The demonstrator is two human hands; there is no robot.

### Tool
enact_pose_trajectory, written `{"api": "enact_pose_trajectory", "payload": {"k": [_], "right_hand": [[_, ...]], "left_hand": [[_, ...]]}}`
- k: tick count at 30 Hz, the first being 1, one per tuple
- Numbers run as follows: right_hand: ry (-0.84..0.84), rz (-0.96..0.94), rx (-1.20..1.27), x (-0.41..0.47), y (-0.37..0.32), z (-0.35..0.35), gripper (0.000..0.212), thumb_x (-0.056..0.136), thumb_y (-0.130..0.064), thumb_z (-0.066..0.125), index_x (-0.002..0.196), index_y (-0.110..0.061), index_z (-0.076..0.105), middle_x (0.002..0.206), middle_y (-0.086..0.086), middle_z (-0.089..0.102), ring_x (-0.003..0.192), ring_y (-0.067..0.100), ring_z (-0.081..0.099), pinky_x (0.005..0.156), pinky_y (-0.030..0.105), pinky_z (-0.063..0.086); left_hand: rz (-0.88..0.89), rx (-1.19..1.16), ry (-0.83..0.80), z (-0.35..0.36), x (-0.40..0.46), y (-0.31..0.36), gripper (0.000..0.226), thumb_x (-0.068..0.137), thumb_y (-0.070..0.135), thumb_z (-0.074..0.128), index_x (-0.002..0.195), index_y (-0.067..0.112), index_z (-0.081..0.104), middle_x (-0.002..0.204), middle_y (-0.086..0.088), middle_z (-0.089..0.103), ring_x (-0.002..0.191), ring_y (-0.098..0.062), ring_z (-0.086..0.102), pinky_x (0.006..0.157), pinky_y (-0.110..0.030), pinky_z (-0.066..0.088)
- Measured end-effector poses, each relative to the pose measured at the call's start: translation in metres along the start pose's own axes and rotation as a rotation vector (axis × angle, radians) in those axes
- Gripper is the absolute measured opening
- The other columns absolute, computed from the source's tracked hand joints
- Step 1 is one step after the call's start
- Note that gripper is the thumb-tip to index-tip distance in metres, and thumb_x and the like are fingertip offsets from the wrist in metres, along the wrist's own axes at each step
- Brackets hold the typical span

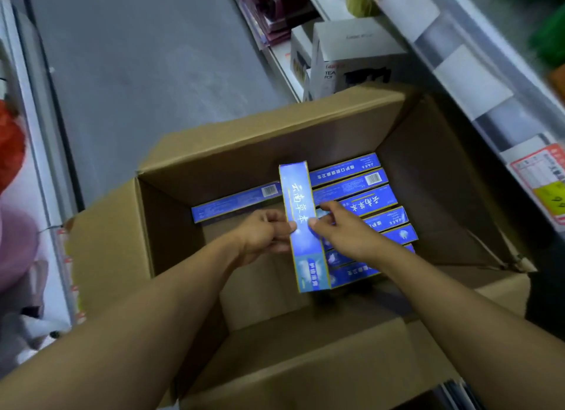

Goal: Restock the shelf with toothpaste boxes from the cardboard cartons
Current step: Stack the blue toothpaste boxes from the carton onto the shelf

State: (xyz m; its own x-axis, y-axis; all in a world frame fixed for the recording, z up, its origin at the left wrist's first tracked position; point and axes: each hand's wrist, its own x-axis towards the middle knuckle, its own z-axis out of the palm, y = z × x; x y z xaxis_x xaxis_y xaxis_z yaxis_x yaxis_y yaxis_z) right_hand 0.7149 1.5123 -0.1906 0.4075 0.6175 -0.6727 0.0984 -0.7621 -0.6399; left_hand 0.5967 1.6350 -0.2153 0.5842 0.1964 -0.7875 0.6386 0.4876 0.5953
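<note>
Left hand (263,235) and right hand (339,229) each pinch a long edge of 1 blue toothpaste box (302,223) over the carton (244,134); likely light, thin card, crushable, best held mid-length.

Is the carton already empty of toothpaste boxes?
No: besides the box held by the left hand and right hand, more blue boxes lie inside the carton.

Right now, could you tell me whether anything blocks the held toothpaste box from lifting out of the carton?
Nothing visible does: the left hand and right hand pinch the toothpaste box over the open carton, flaps folded outward.
</note>
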Motion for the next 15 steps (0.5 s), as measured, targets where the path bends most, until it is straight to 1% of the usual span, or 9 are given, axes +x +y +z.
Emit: {"api": "enact_pose_trajectory", "payload": {"k": [1, 2, 3, 5, 6, 8, 10, 12, 15], "right_hand": [[0.027, 0.003, 0.019, 0.001, 0.002, 0.002, 0.045, 0.095, -0.032, 0.050, 0.134, -0.011, 0.039, 0.080, -0.011, 0.052, 0.072, 0.007, 0.052, 0.065, 0.023, 0.039], [0.063, 0.000, 0.010, 0.001, 0.004, 0.003, 0.041, 0.096, -0.030, 0.048, 0.131, -0.010, 0.042, 0.074, -0.012, 0.049, 0.071, 0.009, 0.051, 0.063, 0.025, 0.038], [0.101, -0.006, -0.006, 0.002, 0.006, 0.003, 0.037, 0.097, -0.029, 0.047, 0.129, -0.010, 0.045, 0.075, -0.010, 0.051, 0.075, 0.014, 0.052, 0.066, 0.027, 0.039], [0.161, -0.024, -0.010, 0.003, 0.011, 0.001, 0.033, 0.097, -0.026, 0.047, 0.126, -0.010, 0.050, 0.093, 0.001, 0.063, 0.092, 0.023, 0.058, 0.075, 0.029, 0.042], [0.188, -0.033, -0.008, 0.004, 0.015, -0.001, 0.031, 0.098, -0.025, 0.046, 0.125, -0.011, 0.051, 0.104, 0.005, 0.065, 0.097, 0.025, 0.059, 0.077, 0.029, 0.043], [0.230, -0.031, -0.043, 0.008, 0.020, -0.007, 0.031, 0.099, -0.024, 0.043, 0.125, -0.012, 0.052, 0.110, 0.009, 0.063, 0.096, 0.025, 0.058, 0.074, 0.027, 0.039], [0.253, -0.038, -0.110, 0.012, 0.026, -0.014, 0.034, 0.100, -0.025, 0.040, 0.129, -0.011, 0.050, 0.111, 0.010, 0.062, 0.098, 0.026, 0.055, 0.073, 0.027, 0.035], [0.263, -0.051, -0.157, 0.018, 0.032, -0.019, 0.036, 0.100, -0.025, 0.039, 0.131, -0.011, 0.049, 0.107, 0.009, 0.061, 0.097, 0.026, 0.054, 0.071, 0.026, 0.032], [0.261, -0.069, -0.185, 0.029, 0.042, -0.022, 0.038, 0.100, -0.026, 0.038, 0.134, -0.012, 0.047, 0.113, 0.009, 0.060, 0.103, 0.028, 0.054, 0.073, 0.025, 0.031]], "left_hand": [[0.004, -0.030, -0.020, 0.007, 0.000, 0.002, 0.006, 0.092, 0.006, 0.055, 0.091, 0.012, 0.056, 0.072, 0.004, 0.066, 0.062, -0.003, 0.064, 0.070, -0.023, 0.053], [0.008, -0.038, -0.034, 0.012, 0.001, 0.003, 0.006, 0.092, 0.005, 0.055, 0.094, 0.011, 0.056, 0.075, 0.002, 0.066, 0.062, -0.003, 0.064, 0.069, -0.023, 0.054], [0.013, -0.035, -0.045, 0.016, 0.001, 0.004, 0.008, 0.091, 0.005, 0.055, 0.096, 0.011, 0.056, 0.077, 0.001, 0.065, 0.061, -0.003, 0.064, 0.065, -0.020, 0.055], [0.021, 0.022, -0.039, 0.019, 0.001, 0.005, 0.011, 0.089, 0.004, 0.058, 0.098, 0.011, 0.058, 0.082, 0.000, 0.063, 0.064, -0.003, 0.063, 0.058, -0.014, 0.052], [0.037, 0.108, -0.017, 0.017, 0.002, 0.005, 0.016, 0.088, 0.004, 0.061, 0.102, 0.011, 0.059, 0.087, 0.000, 0.062, 0.071, -0.005, 0.062, 0.058, -0.012, 0.050], [0.091, 0.454, 0.109, 0.005, 0.009, 0.002, 0.039, 0.084, 0.012, 0.069, 0.120, 0.009, 0.057, 0.102, 0.000, 0.059, 0.091, -0.012, 0.060, 0.072, -0.014, 0.047], [0.125, 0.842, 0.353, -0.018, 0.019, -0.004, 0.051, 0.081, 0.020, 0.072, 0.128, 0.013, 0.052, 0.119, -0.003, 0.054, 0.111, -0.021, 0.054, 0.090, -0.025, 0.043], [0.174, 1.009, 0.555, -0.041, 0.028, -0.009, 0.051, 0.080, 0.019, 0.071, 0.127, 0.012, 0.051, 0.128, -0.011, 0.050, 0.119, -0.028, 0.048, 0.099, -0.035, 0.040], [0.203, 1.187, 0.661, -0.064, 0.041, -0.020, 0.055, 0.079, 0.017, 0.068, 0.130, 0.011, 0.047, 0.130, -0.014, 0.050, 0.121, -0.032, 0.044, 0.100, -0.039, 0.035]]}}
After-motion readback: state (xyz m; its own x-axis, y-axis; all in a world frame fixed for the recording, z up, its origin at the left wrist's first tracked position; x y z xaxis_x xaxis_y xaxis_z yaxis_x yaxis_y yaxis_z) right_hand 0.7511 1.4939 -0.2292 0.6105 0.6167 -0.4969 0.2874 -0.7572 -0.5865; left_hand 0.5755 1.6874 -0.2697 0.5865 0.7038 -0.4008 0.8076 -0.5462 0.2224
